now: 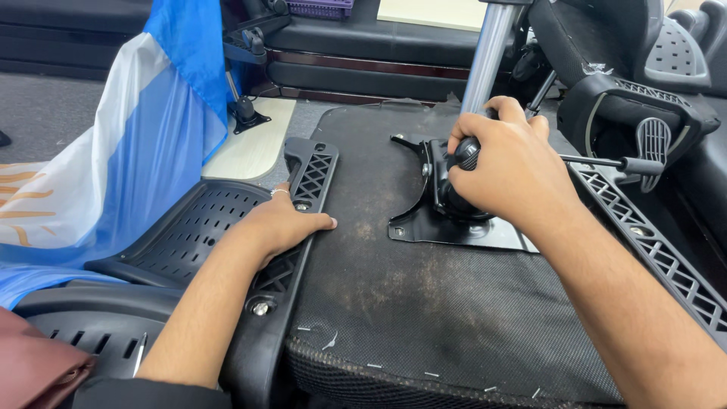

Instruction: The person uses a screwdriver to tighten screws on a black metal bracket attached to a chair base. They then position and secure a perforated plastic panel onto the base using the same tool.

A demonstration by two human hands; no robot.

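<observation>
Carpeted floor, upturned chair seat (pixel 424 303). Right hand (pixel 503 170) at 1 o'clock, fingers wrapped round black knob (pixel 466 155); turn squarely. Left hand (pixel 284 223), fingers flat, should press armrest bracket (pixel 303 197) firmly.

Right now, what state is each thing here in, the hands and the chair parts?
Left hand: flat on the armrest bracket.
Right hand: closed around the black knob.
Chair seat: upside down, dusty underside up.
Mechanism plate: sitting on the seat.
Gas cylinder: upright in the mechanism.

Both forearms bare, no sleeves; thin silver ring (pixel 279 192) on left hand (pixel 276 225) finger.
</observation>
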